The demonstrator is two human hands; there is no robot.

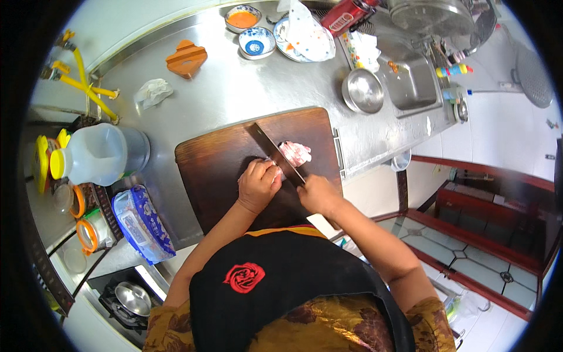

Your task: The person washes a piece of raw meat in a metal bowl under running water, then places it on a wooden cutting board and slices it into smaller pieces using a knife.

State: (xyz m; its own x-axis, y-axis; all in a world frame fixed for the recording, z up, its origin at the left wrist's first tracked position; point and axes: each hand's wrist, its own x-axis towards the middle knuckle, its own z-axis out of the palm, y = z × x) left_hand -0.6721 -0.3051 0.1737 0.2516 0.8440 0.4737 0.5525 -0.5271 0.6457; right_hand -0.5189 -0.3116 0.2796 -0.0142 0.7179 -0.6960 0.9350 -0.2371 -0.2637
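Note:
On a dark wooden cutting board (pixel 211 163) lies a small pile of sliced pale pink meat (pixel 295 153). My right hand (pixel 319 193) is closed around the handle of a cleaver (pixel 275 152), whose blade slants up and to the left over the board. The sliced pile lies just right of the blade. My left hand (pixel 260 182), fingers curled, presses a piece of meat (pixel 278 175) against the board on the blade's left side; most of that piece is hidden by the fingers and the blade.
Behind the board stand a metal bowl (pixel 363 91), a blue-and-white bowl (pixel 257 43), a bowl of orange sauce (pixel 243 19) and a stained plate (pixel 303 39). A sink (pixel 411 79) is at right. Leftward are a large plastic jug (pixel 103 154) and a wipes pack (pixel 143 224).

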